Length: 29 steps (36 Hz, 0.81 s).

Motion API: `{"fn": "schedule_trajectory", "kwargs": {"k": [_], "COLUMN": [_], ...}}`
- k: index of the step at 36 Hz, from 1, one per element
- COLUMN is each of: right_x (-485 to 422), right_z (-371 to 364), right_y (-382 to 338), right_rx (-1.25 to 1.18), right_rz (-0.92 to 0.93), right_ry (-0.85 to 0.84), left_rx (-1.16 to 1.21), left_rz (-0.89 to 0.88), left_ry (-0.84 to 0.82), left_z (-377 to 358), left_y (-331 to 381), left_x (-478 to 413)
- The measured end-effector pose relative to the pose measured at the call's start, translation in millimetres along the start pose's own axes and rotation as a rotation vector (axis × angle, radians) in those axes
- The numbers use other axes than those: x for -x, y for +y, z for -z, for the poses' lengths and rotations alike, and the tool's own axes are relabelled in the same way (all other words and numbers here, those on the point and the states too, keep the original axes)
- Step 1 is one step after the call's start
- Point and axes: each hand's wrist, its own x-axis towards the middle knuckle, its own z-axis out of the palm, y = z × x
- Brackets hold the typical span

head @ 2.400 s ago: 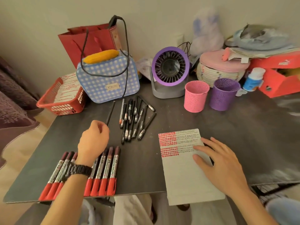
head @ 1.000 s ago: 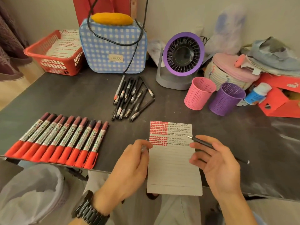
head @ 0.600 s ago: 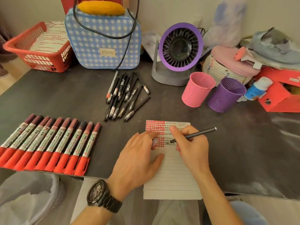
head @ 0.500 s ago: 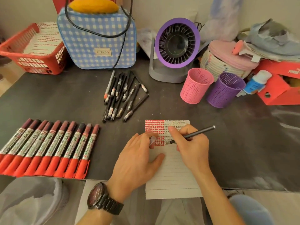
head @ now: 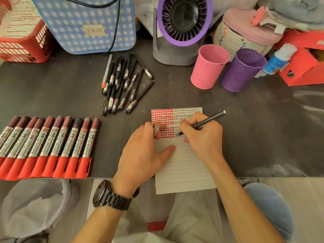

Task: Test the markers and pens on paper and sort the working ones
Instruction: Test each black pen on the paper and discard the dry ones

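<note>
A lined sheet of paper [head: 184, 165] lies at the table's near edge, its top rows filled with red and black test marks. My right hand [head: 203, 137] grips a thin black pen [head: 208, 120], tip touching the paper just below the marks. My left hand [head: 145, 153] rests flat on the paper's left side and pinches a small grey pen cap [head: 156, 128] between its fingertips. Several black pens [head: 122, 85] lie in a loose pile behind the paper. A row of red markers [head: 47, 148] lies side by side at the left.
A pink mesh cup [head: 209, 67] and a purple mesh cup [head: 242, 71] stand at the back right. Behind them are a purple fan [head: 182, 28], a blue checked bag [head: 84, 23], a red basket [head: 22, 42] and red boxes [head: 303, 67]. A lined bin [head: 33, 207] sits below the table edge.
My left hand took a pen from the pile and passed it to my right hand, keeping the cap. The right hand brought the pen tip down onto the paper. The view tilted lower.
</note>
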Motion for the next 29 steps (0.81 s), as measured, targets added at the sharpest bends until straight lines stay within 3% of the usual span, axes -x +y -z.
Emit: {"fn": "schedule_trajectory", "kwargs": {"k": [29], "right_x": [-1.6], "right_z": [0.1], "right_y": [-0.5], "right_rx": [0.003], "right_rz": [0.023], "right_ry": [0.008], "left_rx": [0.014], "left_rz": [-0.008], "left_ry": [0.002], "left_z": [0.6], "left_y": [-0.1], "left_x": [-1.2]}}
